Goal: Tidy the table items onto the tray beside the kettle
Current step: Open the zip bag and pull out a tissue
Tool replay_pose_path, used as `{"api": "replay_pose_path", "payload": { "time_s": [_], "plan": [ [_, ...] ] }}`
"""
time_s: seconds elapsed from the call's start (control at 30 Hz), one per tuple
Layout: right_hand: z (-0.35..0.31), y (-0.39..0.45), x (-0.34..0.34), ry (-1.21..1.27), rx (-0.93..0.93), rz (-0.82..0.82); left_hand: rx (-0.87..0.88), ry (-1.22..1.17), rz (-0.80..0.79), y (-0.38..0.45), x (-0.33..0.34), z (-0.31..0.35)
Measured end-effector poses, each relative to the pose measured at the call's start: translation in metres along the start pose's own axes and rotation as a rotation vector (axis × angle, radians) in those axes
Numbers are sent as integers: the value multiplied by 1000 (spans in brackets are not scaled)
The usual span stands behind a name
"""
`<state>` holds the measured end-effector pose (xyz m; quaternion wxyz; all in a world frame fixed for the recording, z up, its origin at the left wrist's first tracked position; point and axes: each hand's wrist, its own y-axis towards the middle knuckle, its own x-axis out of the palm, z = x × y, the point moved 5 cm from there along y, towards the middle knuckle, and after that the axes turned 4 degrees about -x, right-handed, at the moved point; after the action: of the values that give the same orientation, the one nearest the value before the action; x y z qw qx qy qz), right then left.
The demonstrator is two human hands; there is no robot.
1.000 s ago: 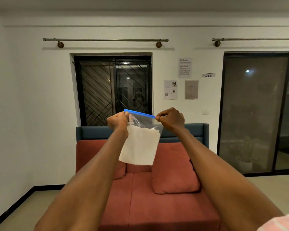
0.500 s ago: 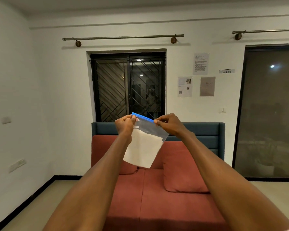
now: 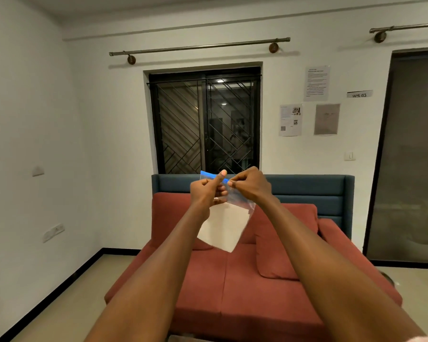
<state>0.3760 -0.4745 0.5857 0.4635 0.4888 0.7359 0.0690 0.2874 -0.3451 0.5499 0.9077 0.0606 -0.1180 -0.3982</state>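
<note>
Head view: two bare forearms reach forward from the bottom of the picture and meet in mid-air, in front of a sofa. Between the hands hangs a small clear plastic zip bag (image 3: 235, 197) with a blue closing strip (image 3: 209, 176) along its top edge. A white sheet of paper (image 3: 224, 225) sits inside the bag, filling most of its lower part; the bag hangs tilted, its bottom corner pointing down toward the sofa seat.

The left hand (image 3: 206, 192) grasps the top of the bag near its left end, fingers curled, the thumb raised and pressed against the blue strip. The right hand (image 3: 250, 185) pinches the same top edge just beside the left thumb, fingers bent around the plastic. The two hands are nearly touching at the strip. The bag touches nothing but the hands.

Behind them stands a red sofa (image 3: 232, 280) with a blue-grey backrest (image 3: 307, 188) and a red cushion (image 3: 282, 238) on its right half. On the white wall above is a dark window (image 3: 205, 122) with a diagonal metal grille, under a curtain rod (image 3: 200, 46). Right of the window, several printed papers (image 3: 316, 82) are stuck to the wall, and a label reading "WS 03" (image 3: 359, 94). A dark glass door (image 3: 413, 156) fills the right edge. No table, tray or kettle is in view.
</note>
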Motion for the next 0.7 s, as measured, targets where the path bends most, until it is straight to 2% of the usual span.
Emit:
{"api": "replay_pose_path", "payload": {
  "time_s": [0.13, 0.3, 0.47, 0.6, 0.7],
  "plan": [
    [-4, -4, 11, 19, 3, -24, -118, -135, -39, 0, -2, -8],
    [-3, -8, 18, 95, 50, -50, -182, -195, 26, 1, -11, -13],
    [-5, -12, 25, 208, 49, -108, -316, -208, 20, -4, -8, -22],
    [1, -14, 22, 334, 51, -42, -234, -18, 73, -2, -16, -22],
    [19, -13, 13, 263, 135, 62, -106, 155, 210, -1, -37, -17]
  ]
}}
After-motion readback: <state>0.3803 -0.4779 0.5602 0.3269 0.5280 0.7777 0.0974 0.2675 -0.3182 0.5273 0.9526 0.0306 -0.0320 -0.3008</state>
